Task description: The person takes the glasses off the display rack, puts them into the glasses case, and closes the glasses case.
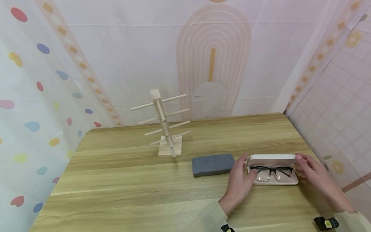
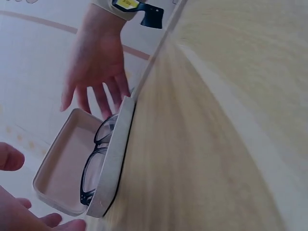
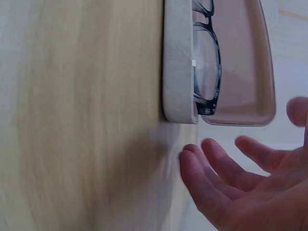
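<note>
A pale eyeglass case (image 1: 275, 184) with a pinkish lining stands with its lid raised at the right of the table. Inside it lies a pair of black-framed glasses (image 1: 271, 169), their lenses facing the near side. My left hand (image 1: 239, 182) is at the case's left end, thumb toward the glasses, fingers loosely extended. On the other side, my right hand (image 1: 317, 175) is by the right end near the lid. The right wrist view shows that hand's relaxed fingers (image 3: 226, 168) a little apart from the case (image 3: 179, 72). Neither hand grips anything.
A closed blue-grey glasses case (image 1: 213, 165) lies just left of my left hand. Farther left and back stands a wooden rack (image 1: 165, 120) with several thin pegs. A patterned curtain (image 1: 139, 58) hangs behind the wooden table (image 1: 116, 190).
</note>
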`<state>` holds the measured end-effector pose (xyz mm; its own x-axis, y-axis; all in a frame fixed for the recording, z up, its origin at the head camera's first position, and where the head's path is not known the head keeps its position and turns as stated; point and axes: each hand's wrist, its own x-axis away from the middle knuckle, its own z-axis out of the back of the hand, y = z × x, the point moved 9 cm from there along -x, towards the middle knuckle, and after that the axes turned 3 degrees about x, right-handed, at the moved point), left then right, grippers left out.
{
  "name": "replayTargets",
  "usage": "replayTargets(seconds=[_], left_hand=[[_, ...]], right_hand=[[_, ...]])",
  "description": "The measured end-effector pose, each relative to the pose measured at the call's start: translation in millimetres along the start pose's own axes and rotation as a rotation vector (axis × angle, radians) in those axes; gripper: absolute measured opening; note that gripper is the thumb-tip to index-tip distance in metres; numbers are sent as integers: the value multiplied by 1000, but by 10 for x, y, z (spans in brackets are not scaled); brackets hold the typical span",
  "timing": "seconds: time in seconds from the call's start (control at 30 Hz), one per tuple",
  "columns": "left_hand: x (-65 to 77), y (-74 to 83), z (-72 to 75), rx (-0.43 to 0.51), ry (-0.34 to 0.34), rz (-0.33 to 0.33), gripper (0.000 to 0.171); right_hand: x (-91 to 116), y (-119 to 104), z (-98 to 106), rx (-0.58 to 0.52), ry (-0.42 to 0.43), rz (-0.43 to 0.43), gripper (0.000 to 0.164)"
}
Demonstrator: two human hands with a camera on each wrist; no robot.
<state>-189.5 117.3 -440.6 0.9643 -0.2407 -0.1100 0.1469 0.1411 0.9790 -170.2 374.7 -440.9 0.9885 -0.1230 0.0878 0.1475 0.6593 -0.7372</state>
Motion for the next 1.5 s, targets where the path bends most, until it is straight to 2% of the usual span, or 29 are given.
replayTargets(seconds=[0.13, 0.27, 0.43, 0.6, 0.8, 0.93, 1.23, 1.33, 1.5], left_hand=[[-53, -25, -38, 10, -49, 36, 57], [-99, -77, -57, 119, -80, 112, 54], [-125, -119, -32, 183, -52, 188, 45], [-140, -144, -20, 222, -20, 212, 34], [-160, -139, -27, 228, 6, 210, 23], [-175, -119, -23, 196, 27, 198, 16], [-200, -84, 14, 30, 44, 125, 11], [-200, -63, 24, -13, 37, 89, 12], [-181, -25, 33, -52, 18, 58, 14]], right_hand=[[-43, 16, -69, -24, -63, -55, 74], [-68, 0, -99, -60, -78, -60, 73], [-54, -12, -121, -62, -86, -61, 69], [-32, 1, -127, -93, -99, -43, 63], [8, 56, -103, -162, -94, 0, 46], [35, 100, -100, -224, -131, 24, 33], [49, 144, -148, -261, -235, -3, 41], [45, 143, -149, -283, -248, 17, 34], [52, 131, -125, -319, -256, 109, 29]])
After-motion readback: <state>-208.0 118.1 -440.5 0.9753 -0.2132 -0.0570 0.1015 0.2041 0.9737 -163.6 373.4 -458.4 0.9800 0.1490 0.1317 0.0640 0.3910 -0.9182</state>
